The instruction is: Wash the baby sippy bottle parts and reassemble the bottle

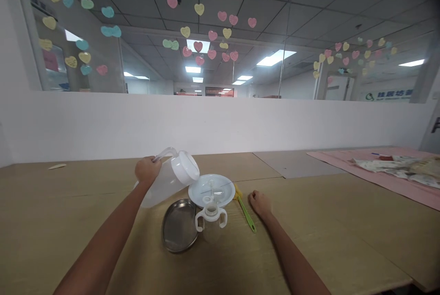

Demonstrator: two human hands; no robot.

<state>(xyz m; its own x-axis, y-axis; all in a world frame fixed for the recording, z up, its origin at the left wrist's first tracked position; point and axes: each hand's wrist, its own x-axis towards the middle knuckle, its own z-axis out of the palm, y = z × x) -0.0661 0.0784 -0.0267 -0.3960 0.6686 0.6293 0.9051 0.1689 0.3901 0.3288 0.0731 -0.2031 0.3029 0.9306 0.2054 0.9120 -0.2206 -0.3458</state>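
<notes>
Left of the plate [196,192], the left hand [148,169] has its fingers wrapped round the handle of the tilted jug [167,178]. The bottle [211,220] stands before the plate. Right of it, past the brush [247,214], lies the right hand [260,203]; whether its fingers are closed, I cannot tell.

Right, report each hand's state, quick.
Left hand: closed around the handle of the tilted pitcher.
Right hand: near the green-handled brush, nothing visible in its grip; whether open or closed can't be told.
</notes>
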